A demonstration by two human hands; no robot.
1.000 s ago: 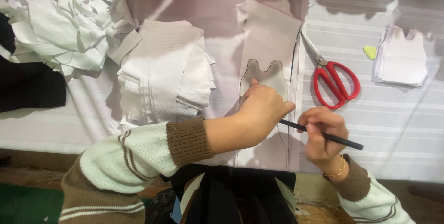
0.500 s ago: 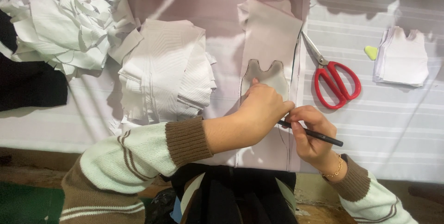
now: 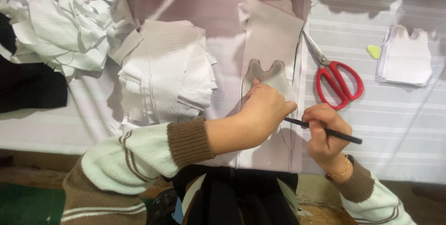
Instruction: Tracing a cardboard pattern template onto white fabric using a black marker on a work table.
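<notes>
Left hand (image 3: 262, 111) presses a template (image 3: 269, 78) flat on cloth (image 3: 274, 29); right hand (image 3: 323, 134) fingers pinch a pencil (image 3: 344, 135). If the pressing hand eases, the template may shift and skew the line.

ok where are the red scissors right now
The red scissors lie untouched on the striped cloth, right of centre in the head view, above the right hand and left of the cut-out stack.

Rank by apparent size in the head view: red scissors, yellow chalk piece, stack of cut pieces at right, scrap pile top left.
1. scrap pile
2. stack of cut pieces
3. red scissors, close to the stack, so that order is unsure
4. yellow chalk piece
</notes>
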